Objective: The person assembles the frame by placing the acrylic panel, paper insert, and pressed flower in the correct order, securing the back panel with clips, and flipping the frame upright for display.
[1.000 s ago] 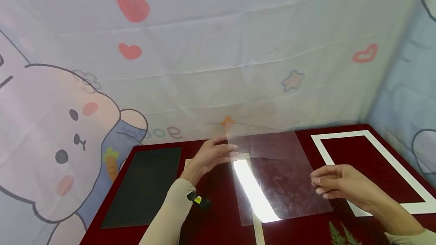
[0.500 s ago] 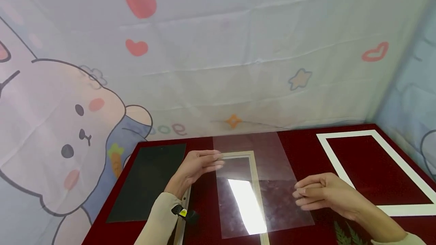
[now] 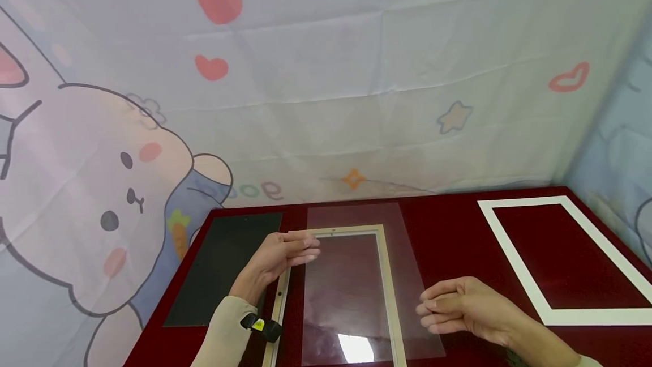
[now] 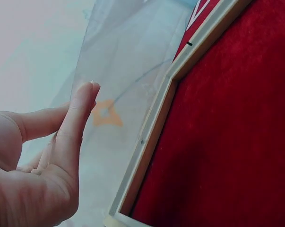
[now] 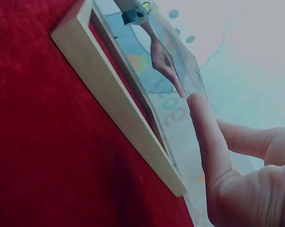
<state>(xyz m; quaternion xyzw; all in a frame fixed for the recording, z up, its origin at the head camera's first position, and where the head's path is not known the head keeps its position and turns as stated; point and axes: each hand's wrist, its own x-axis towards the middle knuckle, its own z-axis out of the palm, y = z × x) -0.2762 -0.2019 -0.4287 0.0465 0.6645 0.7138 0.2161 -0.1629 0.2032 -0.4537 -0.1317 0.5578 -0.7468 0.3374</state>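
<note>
A clear plastic sheet [image 3: 351, 293] spans the space between both hands, above a pale wooden frame [image 3: 388, 285] that shows through it. My left hand [image 3: 277, 256] pinches the sheet's left edge between thumb and fingers, near the frame's far left corner. On the opposite edge, lower down, my right hand [image 3: 466, 307] pinches it the same way. From the left wrist, the sheet [image 4: 128, 71] appears raised over the frame [image 4: 149, 137], whose inside shows red cloth. Seen from the right wrist, the frame [image 5: 118, 109] rests on the cloth below my right fingertips.
A dark backing board [image 3: 224, 271] lies at the left of the red-covered table [image 3: 448, 231]. To the right lies a white rectangular mat border [image 3: 519, 262]. A printed cloth backdrop [image 3: 326, 72] rises behind the table's far edge.
Both hands have carried the clear sheet leftward and toward the person, so it now overlaps more of the wooden frame. The bright reflection on it has shrunk.
</note>
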